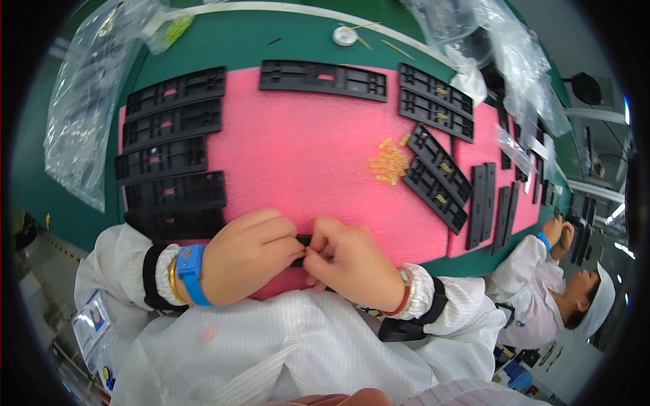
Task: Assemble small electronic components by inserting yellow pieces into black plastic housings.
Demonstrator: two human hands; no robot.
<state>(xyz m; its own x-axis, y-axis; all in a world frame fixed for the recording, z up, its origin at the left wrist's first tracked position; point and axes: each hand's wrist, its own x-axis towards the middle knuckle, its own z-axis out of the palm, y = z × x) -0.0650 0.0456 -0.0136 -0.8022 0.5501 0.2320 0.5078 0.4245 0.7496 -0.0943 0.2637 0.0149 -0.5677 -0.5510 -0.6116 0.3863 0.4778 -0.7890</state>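
Hides most of a black part (305, 239) beneath two hands at the near edge of a pink mat (298, 149), leaving only small dark patches visible around the fingers. Cannot make out its full shape or its ends. Holds the left hand (252, 249) back upward, reaching in from the lower left, with fingers curled and bunched narrow at the part; cannot tell whether gripping it or only pressing on it. Holds the right hand (351, 256) opposite, knuckles raised, thumb and forefinger drawn close in a near pinch; cannot tell what, if anything, sits inside. Bends both wrists inward, nearly joining the fingers in front of a white smock (284, 345). Partly covers the lowest black panel (172, 220) of the left-hand column with the left arm. Shows small yellow pieces (388, 164) in a loose pile farther up the mat, near two slanted black panels (437, 181), too small to make out singly. Loses a clear plastic bag (84, 108) at the upper left, beside the green surface (291, 34), into the dark rim. Shows a co-worker (531, 298) at the right only in part, against a background hard to make out.
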